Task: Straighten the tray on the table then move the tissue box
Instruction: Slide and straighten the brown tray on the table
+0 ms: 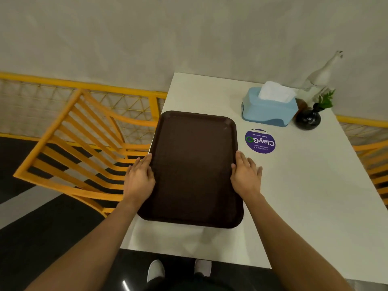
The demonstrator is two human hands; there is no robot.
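Left hand (139,177) and right hand (245,175) lie open, flat, seemingly pressing the tray (194,164) edges.

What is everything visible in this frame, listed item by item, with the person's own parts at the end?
tray: 1, dark brown, left part of table, overhanging its left edge
tissue box: 1, light blue, white tissue sticking up, far right of tray
sticker: 1, round, purple, between tray and tissue box
vase: 1, black, green sprig, right of tissue box
figurine: 1, whitish, by the wall
table: 1, white
chairs: 2, yellow, either side of table
left hand: on tray's left edge
right hand: on tray's right edge
shoes: 2, white, below table edge
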